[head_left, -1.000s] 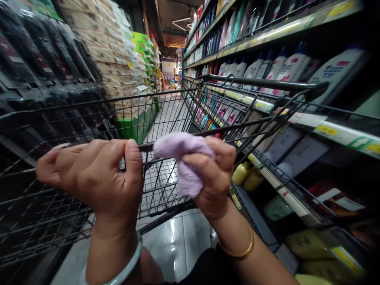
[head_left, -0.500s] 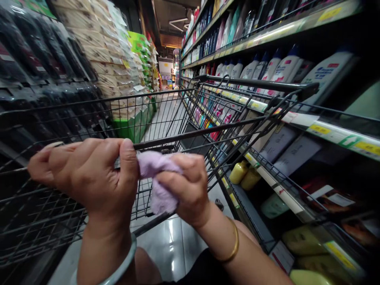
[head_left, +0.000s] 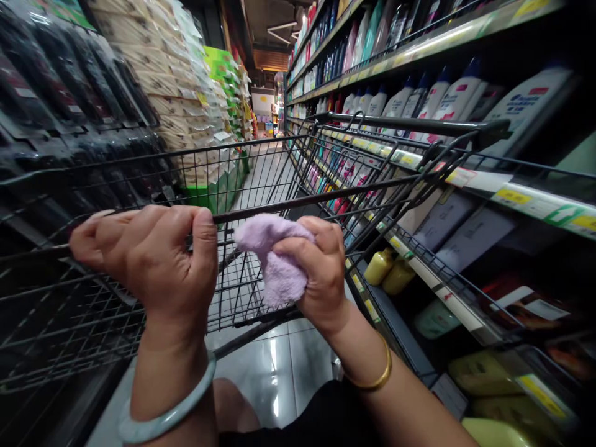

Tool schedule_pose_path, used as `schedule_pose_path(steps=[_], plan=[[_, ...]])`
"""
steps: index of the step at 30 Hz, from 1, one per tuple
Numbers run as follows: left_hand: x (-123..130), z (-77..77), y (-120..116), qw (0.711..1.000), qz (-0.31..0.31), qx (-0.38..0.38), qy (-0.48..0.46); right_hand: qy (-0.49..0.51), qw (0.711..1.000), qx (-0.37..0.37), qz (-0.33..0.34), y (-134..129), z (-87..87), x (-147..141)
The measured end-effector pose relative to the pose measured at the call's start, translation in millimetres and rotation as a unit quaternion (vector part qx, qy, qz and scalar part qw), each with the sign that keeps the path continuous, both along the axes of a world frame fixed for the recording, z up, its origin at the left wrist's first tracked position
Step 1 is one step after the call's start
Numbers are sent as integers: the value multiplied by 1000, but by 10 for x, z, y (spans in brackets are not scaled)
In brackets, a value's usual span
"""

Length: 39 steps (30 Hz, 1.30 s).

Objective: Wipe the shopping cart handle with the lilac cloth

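My left hand, with a pale bangle on its wrist, is closed round the top rail of a black wire shopping cart. A crumpled light purple cloth is gripped in my right hand, which wears a gold bangle. The cloth lies close to the cart's rail, a short way right of my left thumb. Part of the cloth is hidden inside my right fist. Beyond both hands, the cart's wire basket extends forward.
Shelves with shampoo bottles rise on the right, close to the cart's handle. Packaged goods are stacked on the left above a green base. Yellow bottles stand on a lower shelf. Tiled floor shows below.
My right hand and the cloth have moved right and slightly up, widening the gap from my left thumb. My left hand appears slightly farther right, still round the rail.
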State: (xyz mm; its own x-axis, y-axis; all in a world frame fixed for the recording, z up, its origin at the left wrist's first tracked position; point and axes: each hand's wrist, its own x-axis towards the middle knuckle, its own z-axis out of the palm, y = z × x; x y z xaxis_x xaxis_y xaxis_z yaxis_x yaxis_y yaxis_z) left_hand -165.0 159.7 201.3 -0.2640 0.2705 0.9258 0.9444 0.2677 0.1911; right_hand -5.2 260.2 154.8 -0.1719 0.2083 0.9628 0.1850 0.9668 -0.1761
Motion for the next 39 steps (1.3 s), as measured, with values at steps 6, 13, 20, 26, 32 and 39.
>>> schedule_pose_path(steps=[6, 13, 20, 26, 32, 39], plan=[[-31, 0, 48, 999, 1, 38, -7, -146, 985, 92, -4, -122, -180, -183], [17, 4, -16, 999, -11, -27, -36, -4, 1000, -13, -25, -12, 9, -23], [-23, 6, 35, 1000, -2, 23, -14, -155, 984, 82, -35, -225, -230, -263], [-39, -1, 7, 1000, 3, 6, -30, -54, 998, 19, -5, -125, -95, -129], [-19, -11, 35, 999, 0, 32, -9, -125, 991, 33, -34, -237, -136, -207], [-105, -14, 43, 999, -19, 33, -5, -196, 977, 74, -37, -286, -280, -315]])
